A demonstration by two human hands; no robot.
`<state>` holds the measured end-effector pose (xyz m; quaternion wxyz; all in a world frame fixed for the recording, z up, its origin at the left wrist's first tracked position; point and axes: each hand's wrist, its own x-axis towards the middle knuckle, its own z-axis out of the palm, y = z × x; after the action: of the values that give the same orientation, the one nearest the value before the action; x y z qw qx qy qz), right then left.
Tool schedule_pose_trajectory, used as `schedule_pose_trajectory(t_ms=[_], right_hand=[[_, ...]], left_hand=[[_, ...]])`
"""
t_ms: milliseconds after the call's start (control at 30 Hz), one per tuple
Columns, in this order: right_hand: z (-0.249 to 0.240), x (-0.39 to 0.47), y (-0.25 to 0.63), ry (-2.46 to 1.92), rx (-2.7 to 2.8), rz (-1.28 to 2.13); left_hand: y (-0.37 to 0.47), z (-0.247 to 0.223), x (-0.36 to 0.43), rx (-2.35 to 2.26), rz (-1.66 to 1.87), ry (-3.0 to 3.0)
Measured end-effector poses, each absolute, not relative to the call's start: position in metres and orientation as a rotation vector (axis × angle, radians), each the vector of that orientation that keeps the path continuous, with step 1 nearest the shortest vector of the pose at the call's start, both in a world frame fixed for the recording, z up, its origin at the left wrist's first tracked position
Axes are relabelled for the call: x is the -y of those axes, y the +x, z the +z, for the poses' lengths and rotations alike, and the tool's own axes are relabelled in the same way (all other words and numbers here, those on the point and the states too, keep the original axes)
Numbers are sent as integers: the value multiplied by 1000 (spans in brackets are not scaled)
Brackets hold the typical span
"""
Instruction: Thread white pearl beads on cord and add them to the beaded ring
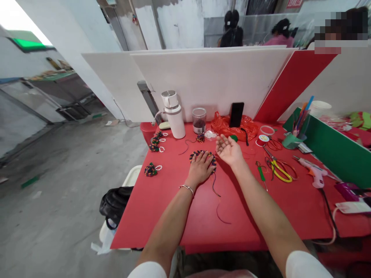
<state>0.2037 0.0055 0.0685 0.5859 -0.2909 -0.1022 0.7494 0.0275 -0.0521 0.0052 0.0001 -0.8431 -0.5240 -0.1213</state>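
Observation:
My left hand point(200, 166) lies flat, fingers spread, on top of a round braided multicolour piece point(214, 162) on the red table point(174, 197). Thin dark and reddish cord ends point(215, 190) trail from its lower edge toward the table's front. My right hand point(228, 150) is raised just to the right of the piece, palm turned up and fingers loosely apart, holding nothing. Behind the hands lie a small dark bundle of cord point(200, 138) and some white beads point(210, 134). A green item point(233, 138) is partly hidden behind my right hand.
At left are braided pieces with bead loops point(151, 170). A white bottle point(175, 119), a jar point(199, 120), a red bag point(249, 127) and a phone point(237, 114) stand or lie at the back. Yellow-handled scissors point(281, 172), a green-handled tool point(261, 173) and a glue gun point(315, 173) are right.

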Motion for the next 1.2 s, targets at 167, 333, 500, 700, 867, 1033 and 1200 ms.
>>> schedule_pose_trajectory(t_ms=[167,333,500,700,867,1033,1200], right_hand=[[24,0,175,-687,243,1858],[13,-4,180,-637,224,1865],[14,-6,185,-585,235,1838],[17,-4,184,-580,252,1846],[16,-3,184,-551,249,1846],[13,-3,184,-540,275,1857],[15,-3,184,-548,265,1859]], left_hand=[[28,6,52,1646,-324,-2645],[33,5,50,1656,-335,-2625],[38,6,47,1669,-341,-2604],[38,7,45,1666,-317,-2616],[37,6,44,1662,-322,-2619],[36,4,43,1652,-333,-2631],[35,2,42,1650,-334,-2639]])
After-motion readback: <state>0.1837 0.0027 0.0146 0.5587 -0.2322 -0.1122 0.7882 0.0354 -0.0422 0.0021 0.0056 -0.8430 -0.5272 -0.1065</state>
